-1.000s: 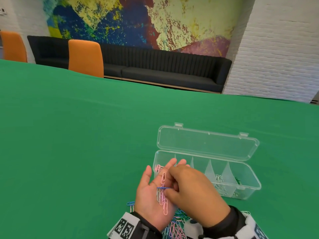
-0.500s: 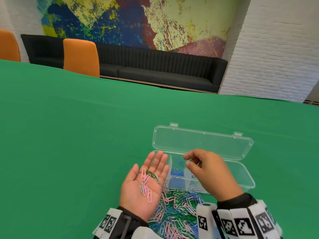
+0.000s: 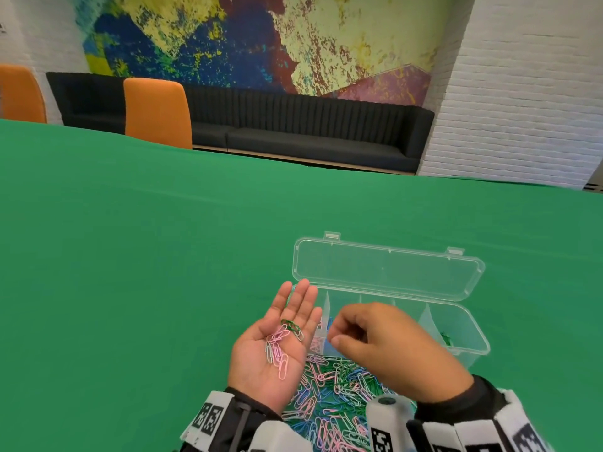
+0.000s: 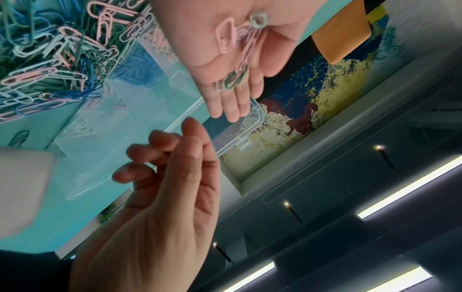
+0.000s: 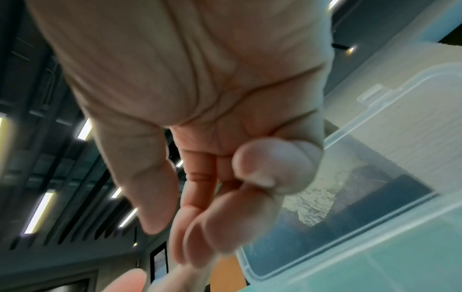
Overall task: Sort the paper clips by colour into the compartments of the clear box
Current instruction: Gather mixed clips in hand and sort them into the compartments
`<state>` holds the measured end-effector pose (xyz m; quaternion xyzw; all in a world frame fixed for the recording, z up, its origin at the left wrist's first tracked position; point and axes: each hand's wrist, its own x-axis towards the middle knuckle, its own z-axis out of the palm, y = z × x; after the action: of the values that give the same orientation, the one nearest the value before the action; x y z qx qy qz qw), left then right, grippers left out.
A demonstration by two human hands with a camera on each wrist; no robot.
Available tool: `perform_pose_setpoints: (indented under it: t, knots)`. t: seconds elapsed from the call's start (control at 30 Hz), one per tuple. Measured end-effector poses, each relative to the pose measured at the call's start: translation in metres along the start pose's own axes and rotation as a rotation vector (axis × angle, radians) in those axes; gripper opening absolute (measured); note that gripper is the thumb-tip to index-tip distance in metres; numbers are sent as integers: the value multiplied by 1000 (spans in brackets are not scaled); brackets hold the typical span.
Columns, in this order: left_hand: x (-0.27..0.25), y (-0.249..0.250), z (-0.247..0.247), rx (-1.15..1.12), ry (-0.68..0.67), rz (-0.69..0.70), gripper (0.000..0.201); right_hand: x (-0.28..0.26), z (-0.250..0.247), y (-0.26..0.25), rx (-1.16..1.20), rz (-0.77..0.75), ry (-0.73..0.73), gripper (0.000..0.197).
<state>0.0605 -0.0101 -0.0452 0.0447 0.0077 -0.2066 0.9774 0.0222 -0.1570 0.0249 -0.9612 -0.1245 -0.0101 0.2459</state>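
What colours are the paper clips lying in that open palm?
Mostly pink paper clips, plus a few green and pale ones, on the left hand; the head view shows them best.

Pink, pale and dark green clips (image 3: 281, 345) lay on a palm above a pink, blue and green pile (image 3: 329, 396). The box (image 3: 470, 349) was clear, the table (image 3: 146, 256) green, the chairs (image 3: 158, 112) orange.
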Motion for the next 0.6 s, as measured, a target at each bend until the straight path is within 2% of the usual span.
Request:
perform_pose_setpoints:
  t: [0.07,0.23,0.4,0.47,0.6]
  knots:
    - [-2,1,1,-7,-60,-9,81,2,8,-4,0,-11,16,5]
    - [-6,-6,2,10,-138,-106,85,5,19,-10,19,-17,165,5]
    - [-9,-16,-1,16,-82,-145,101,5,26,-14,-126,36,143,18]
    - [-9,-18,-2,24,-72,-145,104,5,28,-14,-137,53,135,10]
    - [-8,-18,-4,17,-93,-147,97,5,28,-12,-103,53,165,8]
